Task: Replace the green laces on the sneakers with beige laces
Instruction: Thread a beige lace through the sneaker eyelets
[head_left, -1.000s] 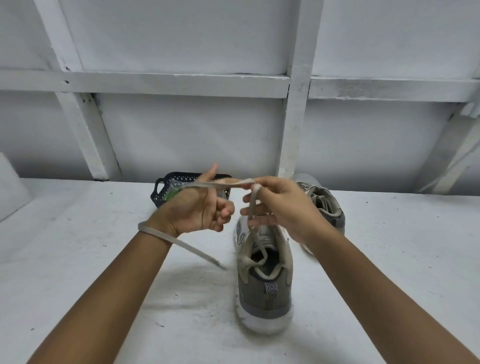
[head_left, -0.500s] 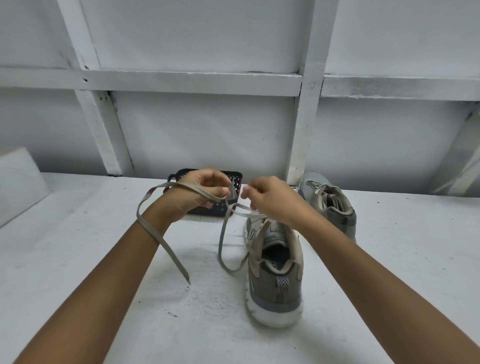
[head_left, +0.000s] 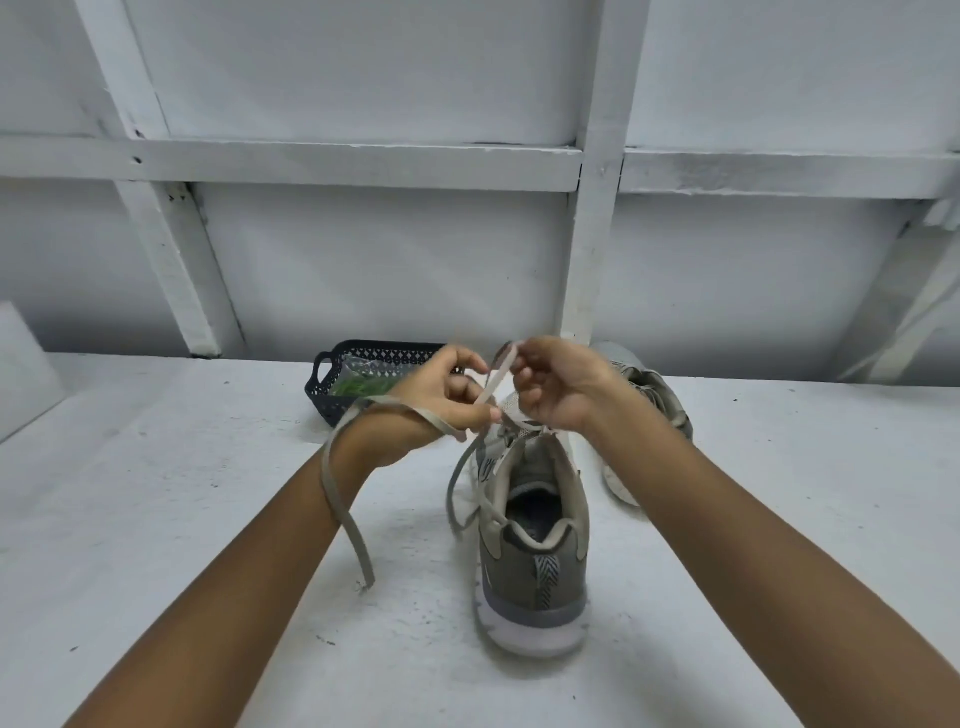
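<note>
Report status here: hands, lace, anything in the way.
Hands: left hand and right hand both pinch the beige lace over the near sneaker. Lace draped across left wrist, tail hanging. Behind, black basket, not obstructing.

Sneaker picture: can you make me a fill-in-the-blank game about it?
The left hand and right hand pinch a ____ lace above the near sneaker.
The lace's loose end hangs over the ____ wrist.
The laces in the basket are ____.
The far sneaker stands to the near one's ____.
Missing words: beige, left, green, right.
</note>
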